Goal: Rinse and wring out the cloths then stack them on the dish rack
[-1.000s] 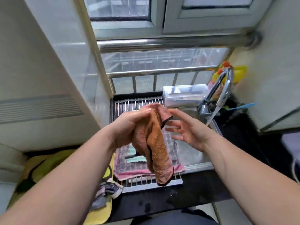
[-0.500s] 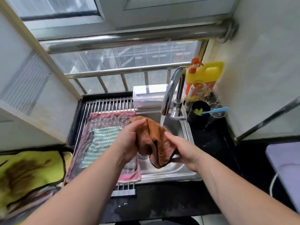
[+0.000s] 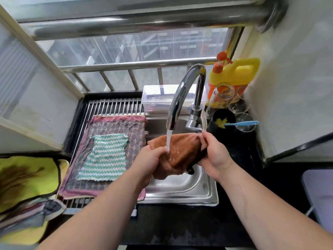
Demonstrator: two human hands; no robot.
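An orange-brown cloth (image 3: 182,150) is bunched between both hands over the steel sink (image 3: 182,184). My left hand (image 3: 149,159) grips its left end and my right hand (image 3: 214,156) grips its right end. Water runs from the chrome faucet (image 3: 182,94) onto the cloth's middle. To the left, the metal dish rack (image 3: 111,107) carries a pink-edged checked cloth (image 3: 115,125) laid flat, with a green-and-white striped cloth (image 3: 106,156) on top of it.
A yellow-green cloth (image 3: 25,177) and a striped grey one (image 3: 36,215) lie at the left edge. Behind the faucet stand a clear plastic box (image 3: 158,98), a yellow soap jug (image 3: 234,73), glasses (image 3: 243,120) and a blue utensil (image 3: 241,123). Dark counter runs along the front.
The orange cloth moved from over the rack to under the faucet. My right hand took hold of it, and water now runs on it. The view tilted down and right.
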